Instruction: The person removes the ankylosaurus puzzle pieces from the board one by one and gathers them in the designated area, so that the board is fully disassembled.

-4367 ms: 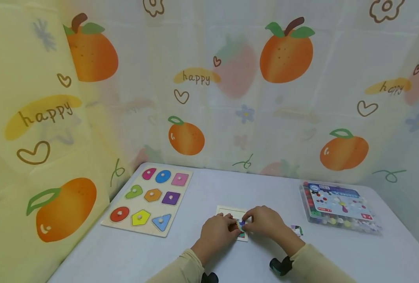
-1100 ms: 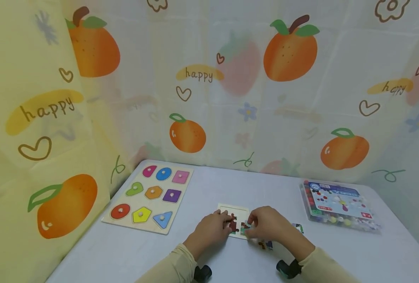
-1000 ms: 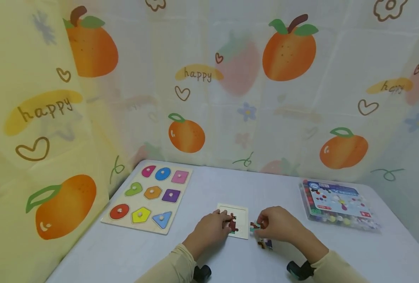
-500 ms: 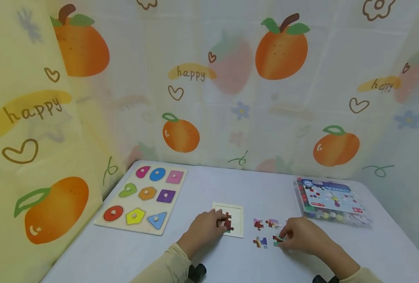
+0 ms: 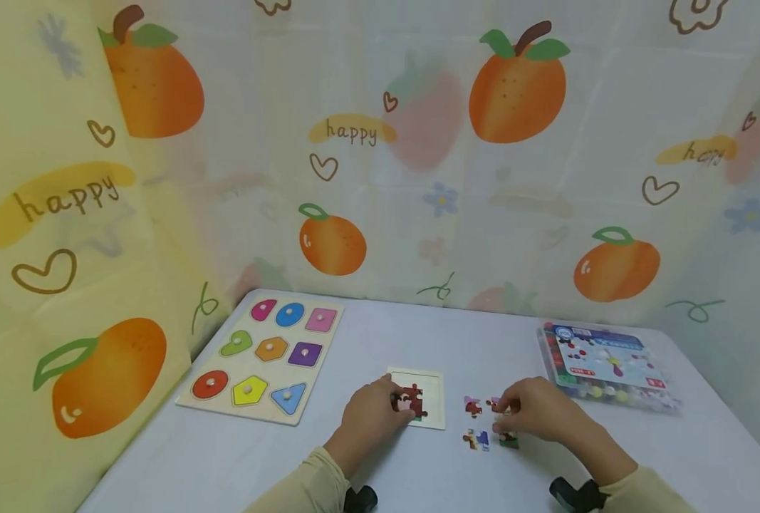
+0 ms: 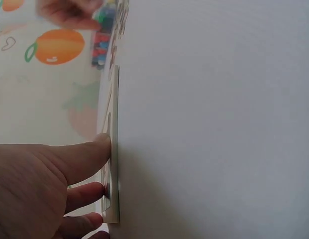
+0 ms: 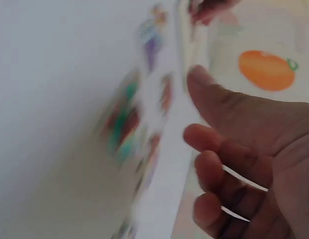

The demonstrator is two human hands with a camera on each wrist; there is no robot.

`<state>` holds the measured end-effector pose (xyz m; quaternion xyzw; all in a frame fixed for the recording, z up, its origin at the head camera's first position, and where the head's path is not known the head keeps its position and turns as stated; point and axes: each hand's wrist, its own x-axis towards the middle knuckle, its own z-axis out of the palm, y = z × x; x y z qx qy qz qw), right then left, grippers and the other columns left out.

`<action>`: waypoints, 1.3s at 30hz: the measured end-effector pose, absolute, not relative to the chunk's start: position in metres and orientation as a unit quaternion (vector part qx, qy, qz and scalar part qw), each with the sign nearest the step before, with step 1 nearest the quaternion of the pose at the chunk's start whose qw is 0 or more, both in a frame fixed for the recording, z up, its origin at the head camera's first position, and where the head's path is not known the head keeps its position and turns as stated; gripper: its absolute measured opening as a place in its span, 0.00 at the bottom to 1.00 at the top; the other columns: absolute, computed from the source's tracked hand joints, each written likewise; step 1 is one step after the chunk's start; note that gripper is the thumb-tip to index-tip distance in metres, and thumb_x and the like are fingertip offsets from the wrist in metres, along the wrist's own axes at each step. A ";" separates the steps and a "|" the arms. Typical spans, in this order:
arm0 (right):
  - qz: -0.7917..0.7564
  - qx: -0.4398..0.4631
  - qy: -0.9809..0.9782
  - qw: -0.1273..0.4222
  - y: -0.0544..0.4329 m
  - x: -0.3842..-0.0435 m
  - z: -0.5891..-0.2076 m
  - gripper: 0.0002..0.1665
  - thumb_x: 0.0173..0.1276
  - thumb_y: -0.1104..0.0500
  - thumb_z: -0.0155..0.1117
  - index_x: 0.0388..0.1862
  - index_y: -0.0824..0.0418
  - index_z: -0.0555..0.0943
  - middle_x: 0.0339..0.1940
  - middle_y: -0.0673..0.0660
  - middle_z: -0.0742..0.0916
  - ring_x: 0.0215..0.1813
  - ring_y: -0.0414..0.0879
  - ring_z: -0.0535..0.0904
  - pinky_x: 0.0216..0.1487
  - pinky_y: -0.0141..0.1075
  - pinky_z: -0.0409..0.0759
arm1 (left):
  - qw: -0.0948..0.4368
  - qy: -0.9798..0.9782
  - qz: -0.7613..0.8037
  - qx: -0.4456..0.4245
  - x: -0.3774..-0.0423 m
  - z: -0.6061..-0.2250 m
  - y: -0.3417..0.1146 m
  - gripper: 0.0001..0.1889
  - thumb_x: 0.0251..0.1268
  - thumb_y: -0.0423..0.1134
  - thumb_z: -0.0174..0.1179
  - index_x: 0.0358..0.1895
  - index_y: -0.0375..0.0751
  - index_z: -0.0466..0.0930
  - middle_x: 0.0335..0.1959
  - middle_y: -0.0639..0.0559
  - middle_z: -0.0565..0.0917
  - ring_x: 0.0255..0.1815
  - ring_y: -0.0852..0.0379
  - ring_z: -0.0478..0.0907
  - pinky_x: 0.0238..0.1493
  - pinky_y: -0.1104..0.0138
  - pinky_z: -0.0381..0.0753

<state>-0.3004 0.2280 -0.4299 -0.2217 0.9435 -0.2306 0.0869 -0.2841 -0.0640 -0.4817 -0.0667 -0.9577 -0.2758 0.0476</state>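
Note:
A small white puzzle tray lies on the table, with joined dark red jigsaw pieces in its left part. My left hand rests on the tray's left side, thumb and fingers touching its face, also in the left wrist view. Right of the tray lie several loose jigsaw pieces. Above them hovers my right hand, partly hiding some. In the right wrist view its thumb and fingers stand apart with nothing between them, and a green and red jigsaw piece looks blurred below.
At the back left lies a wooden shape board with coloured knobbed shapes. A clear plastic box with a printed label and coloured beads stands at the back right. A fruit-print curtain borders the table behind.
My right hand has carried a jigsaw piece from the tray to the right, laid it among the loose pieces and let go. My left hand has stayed on the tray.

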 end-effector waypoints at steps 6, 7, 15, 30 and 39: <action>-0.219 -0.221 0.949 0.050 0.168 -0.317 -0.433 0.04 0.61 0.54 0.73 0.29 0.51 0.88 0.22 0.41 0.83 0.26 0.41 0.73 0.27 0.36 0.73 | 0.042 -0.956 -0.285 -0.052 -0.284 -0.481 -0.062 0.22 0.52 0.50 0.74 0.48 0.42 0.86 0.62 0.42 0.78 0.59 0.40 0.76 0.53 0.49 0.76; -0.211 -0.223 0.950 0.048 0.159 -0.321 -0.435 0.04 0.61 0.54 0.73 0.30 0.52 0.89 0.24 0.42 0.84 0.27 0.41 0.74 0.29 0.36 0.74 | 0.041 -0.955 -0.288 -0.052 -0.284 -0.481 -0.062 0.22 0.52 0.50 0.74 0.48 0.42 0.86 0.62 0.41 0.78 0.59 0.40 0.76 0.51 0.50 0.76; -0.161 -0.227 0.959 0.048 0.121 -0.340 -0.452 0.04 0.60 0.56 0.74 0.33 0.54 0.91 0.33 0.46 0.87 0.37 0.42 0.79 0.42 0.41 0.77 | 0.032 -0.947 -0.313 -0.056 -0.285 -0.480 -0.056 0.21 0.50 0.51 0.75 0.46 0.45 0.87 0.61 0.41 0.78 0.56 0.40 0.78 0.42 0.55 0.78; -0.103 -0.257 0.961 0.018 0.106 -0.335 -0.443 0.06 0.59 0.54 0.74 0.27 0.54 0.88 0.21 0.43 0.82 0.28 0.40 0.74 0.32 0.36 0.75 | 0.030 -0.949 -0.308 -0.057 -0.282 -0.475 -0.061 0.22 0.49 0.50 0.75 0.47 0.43 0.88 0.61 0.40 0.78 0.55 0.40 0.78 0.43 0.55 0.77; -0.136 -0.253 0.958 0.030 0.155 -0.310 -0.421 0.04 0.59 0.53 0.74 0.28 0.50 0.89 0.21 0.39 0.81 0.25 0.37 0.71 0.28 0.35 0.73 | 0.040 -0.954 -0.290 -0.062 -0.283 -0.476 -0.067 0.23 0.52 0.51 0.74 0.49 0.41 0.87 0.60 0.41 0.79 0.58 0.42 0.77 0.48 0.54 0.78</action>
